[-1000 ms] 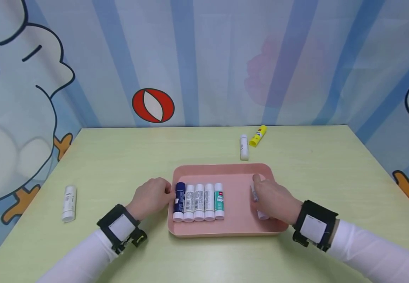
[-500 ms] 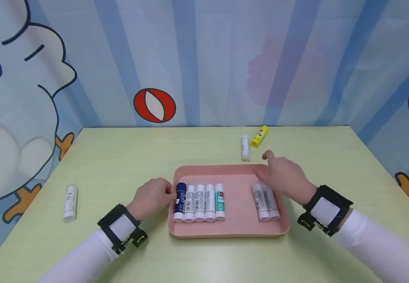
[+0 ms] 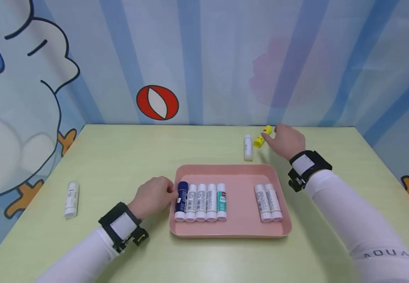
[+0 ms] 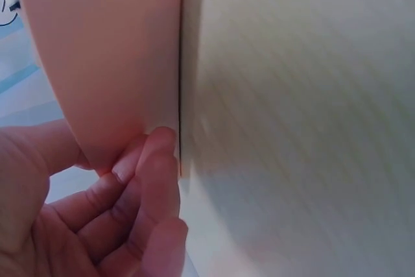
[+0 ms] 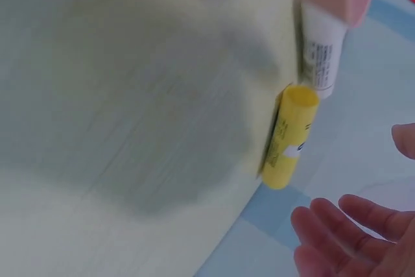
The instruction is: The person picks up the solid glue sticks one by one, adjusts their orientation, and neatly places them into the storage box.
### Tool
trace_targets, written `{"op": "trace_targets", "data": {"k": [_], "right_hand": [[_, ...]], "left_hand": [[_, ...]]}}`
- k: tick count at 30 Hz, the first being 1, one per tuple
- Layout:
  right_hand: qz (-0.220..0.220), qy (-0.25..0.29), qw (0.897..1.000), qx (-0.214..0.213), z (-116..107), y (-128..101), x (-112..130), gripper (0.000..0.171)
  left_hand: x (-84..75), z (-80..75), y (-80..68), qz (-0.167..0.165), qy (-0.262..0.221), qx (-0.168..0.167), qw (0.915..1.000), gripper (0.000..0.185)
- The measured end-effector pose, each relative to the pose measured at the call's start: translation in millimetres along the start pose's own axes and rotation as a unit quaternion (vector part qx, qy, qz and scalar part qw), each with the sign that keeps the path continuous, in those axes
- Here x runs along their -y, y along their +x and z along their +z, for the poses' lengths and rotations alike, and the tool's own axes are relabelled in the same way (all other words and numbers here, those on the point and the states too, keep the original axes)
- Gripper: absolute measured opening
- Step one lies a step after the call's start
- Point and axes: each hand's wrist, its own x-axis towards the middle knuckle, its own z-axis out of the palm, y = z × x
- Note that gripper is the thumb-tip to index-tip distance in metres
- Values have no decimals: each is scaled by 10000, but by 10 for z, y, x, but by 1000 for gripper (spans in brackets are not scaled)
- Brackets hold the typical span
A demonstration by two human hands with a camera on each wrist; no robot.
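Observation:
My left hand (image 3: 154, 196) grips the left rim of a pink tray (image 3: 237, 232); in the left wrist view the thumb lies over the rim and the fingers against the outer wall. Along the tray's left side lie a dark blue glue stick (image 3: 181, 201), several white-capped ones and a green-labelled one (image 3: 221, 202). Two white glue sticks (image 3: 268, 202) lie side by side near its right wall. At the back of the table my right hand (image 3: 287, 141) reaches beside a yellow glue stick (image 5: 290, 137), fingers spread and apart from it in the right wrist view.
Close to the yellow one, a white glue stick (image 3: 248, 147) lies behind the tray. Another white glue stick (image 3: 71, 199) is at the far left of the table (image 3: 126, 153). A patterned blue curtain (image 3: 218, 59) rises behind the table's back edge.
My right hand has let go of a white glue stick at the tray's right side and moved back to the yellow glue stick. The left hand stays on the rim.

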Motion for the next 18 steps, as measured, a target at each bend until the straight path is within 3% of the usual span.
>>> {"op": "trace_targets", "data": {"k": [6, 10, 18], "right_hand": [[737, -12, 9966, 379, 95, 226, -120, 63], [1153, 75, 9913, 629, 167, 305, -188, 61], [1361, 72, 9819, 1315, 248, 338, -175, 65]], "left_hand": [[-30, -5, -30, -26, 16, 3, 10000, 25], [-42, -1, -51, 19, -4, 13, 10000, 25], [-37, 7, -86, 68, 128, 50, 9999, 28]]}}
